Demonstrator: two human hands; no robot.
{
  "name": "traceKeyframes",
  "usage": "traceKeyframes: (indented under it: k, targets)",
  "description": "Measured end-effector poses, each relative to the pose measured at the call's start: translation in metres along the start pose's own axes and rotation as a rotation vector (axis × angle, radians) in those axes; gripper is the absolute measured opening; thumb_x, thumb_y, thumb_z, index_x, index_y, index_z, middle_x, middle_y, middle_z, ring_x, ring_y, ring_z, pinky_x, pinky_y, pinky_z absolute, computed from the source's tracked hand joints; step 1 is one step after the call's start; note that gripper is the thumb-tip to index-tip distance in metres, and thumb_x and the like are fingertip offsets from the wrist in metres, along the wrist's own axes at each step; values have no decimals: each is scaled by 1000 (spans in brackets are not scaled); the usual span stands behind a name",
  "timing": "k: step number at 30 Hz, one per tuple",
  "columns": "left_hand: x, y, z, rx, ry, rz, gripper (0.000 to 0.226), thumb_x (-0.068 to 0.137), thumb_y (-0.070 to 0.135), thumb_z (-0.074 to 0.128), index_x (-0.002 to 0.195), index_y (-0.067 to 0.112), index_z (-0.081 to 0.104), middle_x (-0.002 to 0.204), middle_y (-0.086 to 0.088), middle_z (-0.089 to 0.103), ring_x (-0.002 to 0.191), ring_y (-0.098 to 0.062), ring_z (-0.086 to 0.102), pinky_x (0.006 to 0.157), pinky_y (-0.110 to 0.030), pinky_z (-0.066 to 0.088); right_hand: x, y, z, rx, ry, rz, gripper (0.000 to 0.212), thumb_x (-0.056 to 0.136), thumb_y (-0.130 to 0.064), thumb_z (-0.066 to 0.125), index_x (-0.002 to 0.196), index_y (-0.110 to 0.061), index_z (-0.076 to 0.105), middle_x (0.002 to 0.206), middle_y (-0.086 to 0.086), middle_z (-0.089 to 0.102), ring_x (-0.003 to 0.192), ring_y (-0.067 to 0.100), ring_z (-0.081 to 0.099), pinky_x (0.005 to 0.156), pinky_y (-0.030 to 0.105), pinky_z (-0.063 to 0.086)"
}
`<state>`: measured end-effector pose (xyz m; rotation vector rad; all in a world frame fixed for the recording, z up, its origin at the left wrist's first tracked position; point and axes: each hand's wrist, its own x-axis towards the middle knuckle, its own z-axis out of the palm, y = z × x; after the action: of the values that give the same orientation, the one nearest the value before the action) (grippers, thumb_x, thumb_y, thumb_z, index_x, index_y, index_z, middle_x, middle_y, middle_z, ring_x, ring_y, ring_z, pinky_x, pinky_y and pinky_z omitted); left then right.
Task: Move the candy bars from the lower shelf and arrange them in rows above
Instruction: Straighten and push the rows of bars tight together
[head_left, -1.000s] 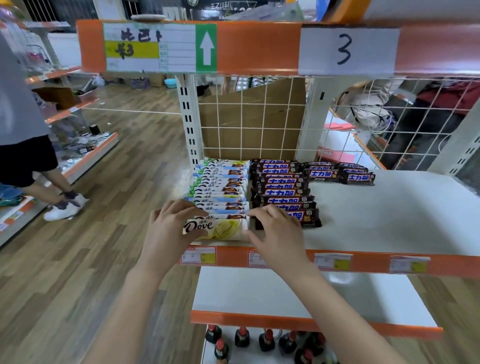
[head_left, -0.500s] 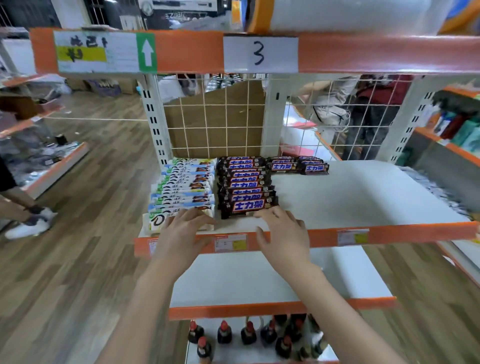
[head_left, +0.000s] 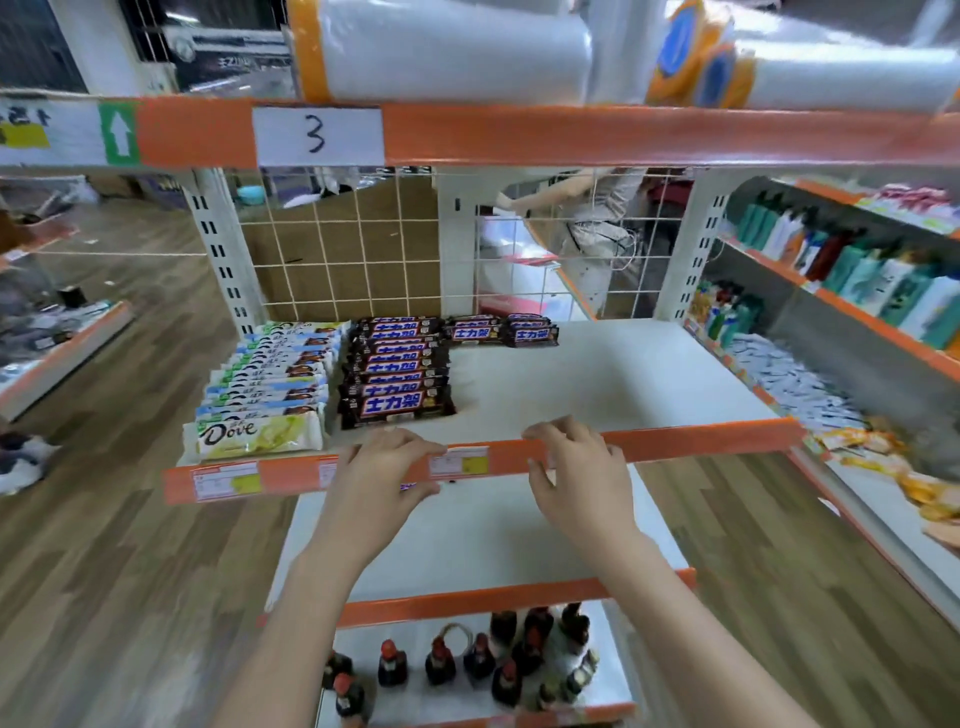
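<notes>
Hovering at the upper shelf (head_left: 649, 441) front edge, we have both hands empty: left hand (head_left: 382, 478) draped over the orange lip, fingers loosely curled; right hand (head_left: 576, 467) the same, fingertips just over the lip. Dove bars (head_left: 270, 387) fill a row along the left edge, Snickers bars (head_left: 397, 374) the row beside it, a short third row (head_left: 501, 330) sits at the back edge. Lower shelf (head_left: 483, 540) looks bare where visible; a purple sliver shows under our left hand, unclear. Step: between placements. Next we likely reach down for another bar, if any remain.
</notes>
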<state>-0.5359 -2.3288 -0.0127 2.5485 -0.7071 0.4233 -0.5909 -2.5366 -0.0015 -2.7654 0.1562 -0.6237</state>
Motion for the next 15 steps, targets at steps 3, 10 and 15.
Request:
traceKeyframes:
  k: [3,10,15]
  targets:
    - [-3,22,8,-8,21,13,37,74,31,75,110,30,65,105,11,60,106,-15,51,81,-32,31,-11,18,-10,-16,5,-4,30,78,-15,66,107,-21,66,104,1,63,94,30,60,70,36,38]
    - [-23,63,25,-20,10,7,36,78,30,72,113,32,62,109,10,59,111,-12,44,82,-27,23,-45,50,-30,-34,-36,1,28,85,-19,61,113,-20,62,109,2,58,98,29,56,70,32,29]
    - [-46,84,35,-39,-22,-33,37,82,36,67,118,34,59,113,13,55,115,-10,43,86,-27,23,-68,63,-36,15,-33,-15,28,82,-15,64,109,-20,64,106,1,60,95,28,58,69,31,30]
